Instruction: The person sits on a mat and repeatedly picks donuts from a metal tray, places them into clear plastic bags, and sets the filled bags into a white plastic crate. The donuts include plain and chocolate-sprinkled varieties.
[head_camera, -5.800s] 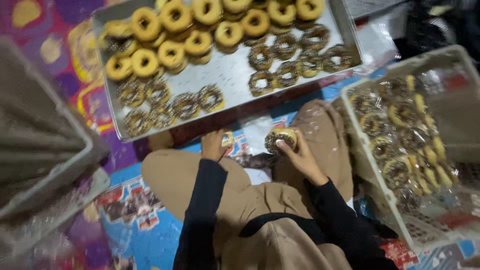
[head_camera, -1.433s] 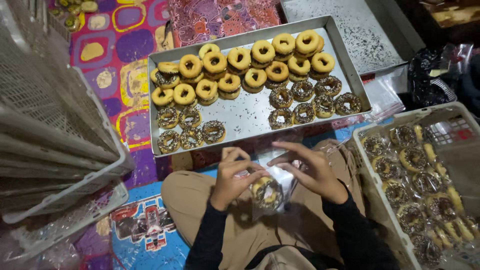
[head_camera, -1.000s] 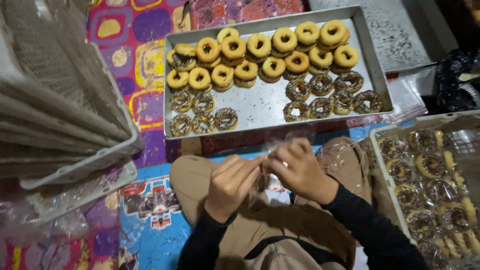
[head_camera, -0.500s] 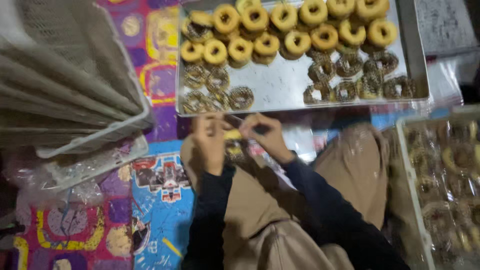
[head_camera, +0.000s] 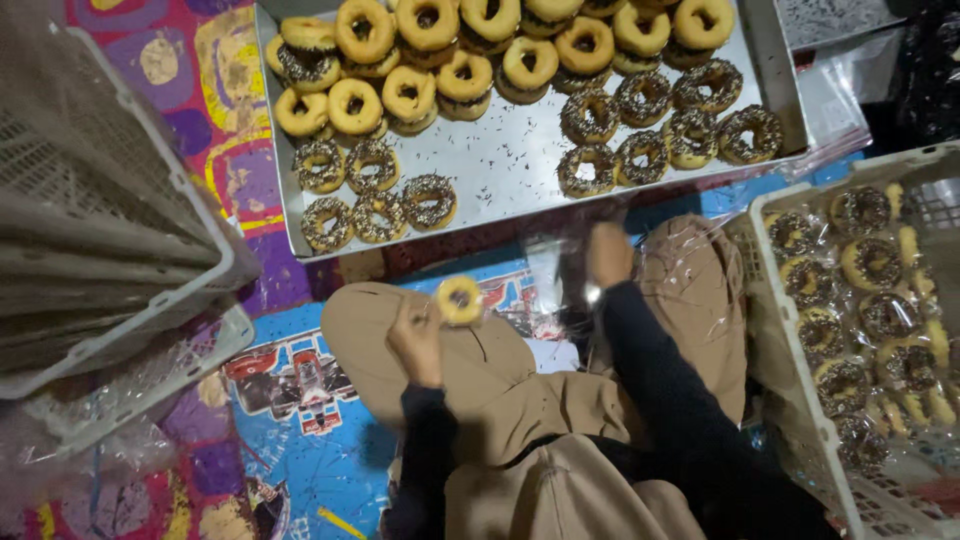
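Right hand (head_camera: 608, 252) blurred, grip perhaps closed

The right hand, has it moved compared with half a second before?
Yes. The right hand has moved apart from the left hand, rightward toward the white crate, measured against the person's knees.

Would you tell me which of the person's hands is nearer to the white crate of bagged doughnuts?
The right hand: it sits just left of the white crate, above the right knee. The left hand, holding a small doughnut, is farther off, over the left knee.
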